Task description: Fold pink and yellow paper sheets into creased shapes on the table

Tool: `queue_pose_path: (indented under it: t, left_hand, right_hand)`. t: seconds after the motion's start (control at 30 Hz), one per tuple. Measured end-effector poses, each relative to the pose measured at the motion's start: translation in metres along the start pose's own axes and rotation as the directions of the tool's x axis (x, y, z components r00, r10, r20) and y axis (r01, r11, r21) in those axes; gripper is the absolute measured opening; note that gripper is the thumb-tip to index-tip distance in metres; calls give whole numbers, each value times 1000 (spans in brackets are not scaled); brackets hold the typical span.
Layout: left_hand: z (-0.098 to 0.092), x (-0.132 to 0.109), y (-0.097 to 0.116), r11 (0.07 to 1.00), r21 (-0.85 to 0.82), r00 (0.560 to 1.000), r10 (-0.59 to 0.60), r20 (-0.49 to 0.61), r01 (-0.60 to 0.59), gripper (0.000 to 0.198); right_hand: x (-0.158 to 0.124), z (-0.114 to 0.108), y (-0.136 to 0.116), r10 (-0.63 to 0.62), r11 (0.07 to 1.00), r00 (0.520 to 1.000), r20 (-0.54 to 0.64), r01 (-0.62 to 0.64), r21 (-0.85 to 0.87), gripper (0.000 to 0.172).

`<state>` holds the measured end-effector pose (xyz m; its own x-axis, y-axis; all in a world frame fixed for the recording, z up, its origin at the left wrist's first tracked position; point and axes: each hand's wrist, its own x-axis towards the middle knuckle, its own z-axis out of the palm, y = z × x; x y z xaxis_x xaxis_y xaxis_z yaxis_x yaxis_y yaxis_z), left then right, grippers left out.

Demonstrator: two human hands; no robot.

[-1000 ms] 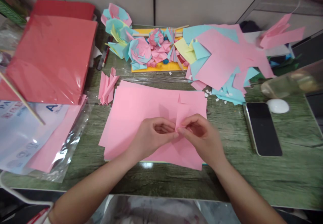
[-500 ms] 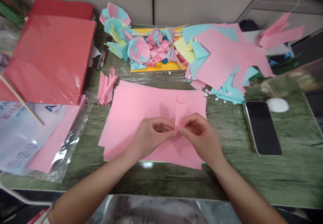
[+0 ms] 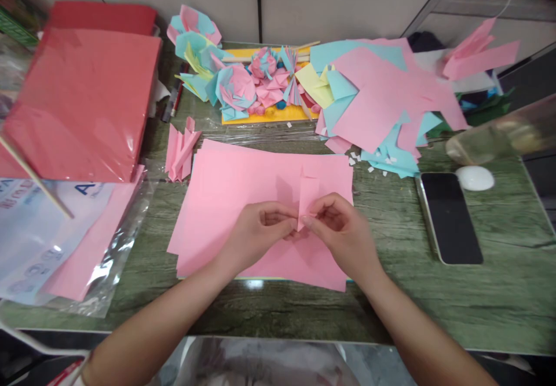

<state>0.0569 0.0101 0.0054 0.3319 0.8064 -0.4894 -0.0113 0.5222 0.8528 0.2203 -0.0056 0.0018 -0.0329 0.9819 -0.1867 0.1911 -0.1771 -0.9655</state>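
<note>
Between my two hands a small folded strip of pink paper (image 3: 308, 192) stands upright, its top end bent over. My right hand (image 3: 343, 232) pinches its lower right side between thumb and fingers. At the lower left edge, my left hand (image 3: 263, 229) is closed with thumb and fingertips together, touching the strip. Where the left fingertips meet the paper is partly hidden. Both hands are just above a stack of pink sheets (image 3: 234, 183). Left of the stack lies a folded pink paper piece (image 3: 180, 148).
Paper flowers (image 3: 237, 87) and loose pink and blue paper (image 3: 373, 96) lie at the back. A phone (image 3: 452, 218) and a white mouse-like object (image 3: 475, 178) are on the right. Red packs (image 3: 87, 102) and a plastic paper bag (image 3: 56, 229) fill the left, with a wooden stick (image 3: 37, 177).
My left thumb and fingertips have shifted slightly down and left along the strip's lower edge, so its bottom corner shows more. The whole view has shifted a little.
</note>
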Motion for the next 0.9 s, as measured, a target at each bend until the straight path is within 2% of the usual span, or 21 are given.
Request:
queue_pose_path:
  t: [0.1,0.27,0.43,0.6,0.73,0.9]
  left_hand:
    - [-1,1,1,1000,-12,1000,2,8,-2,13]
    - [-1,2,-3,996,83,999,33,3,-33,25]
    - [-2,2,-6,997,76,1000,25,11,-25,24]
    - [-4,2,-3,1000,-5,999,8,44,-8,18]
    - [-5,3,0,998,-17,998,62,22,-61,14]
    - [-4,3,0,998,-18,998,56,-1,-56,14]
  right_hand:
    - [0,-1,0,4,1000,1000,9,-4,2,11]
    - [0,-1,1,2,1000,1000,15,-2,-16,9]
    - [0,-1,1,17,999,1000,9,-17,-43,10]
    - [0,-2,2,3,999,1000,24,-2,-40,10]
    - [-1,-2,2,-1,999,997,77,5,-47,10]
    - [-3,-2,1,18,1000,991,135,-16,-12,13]
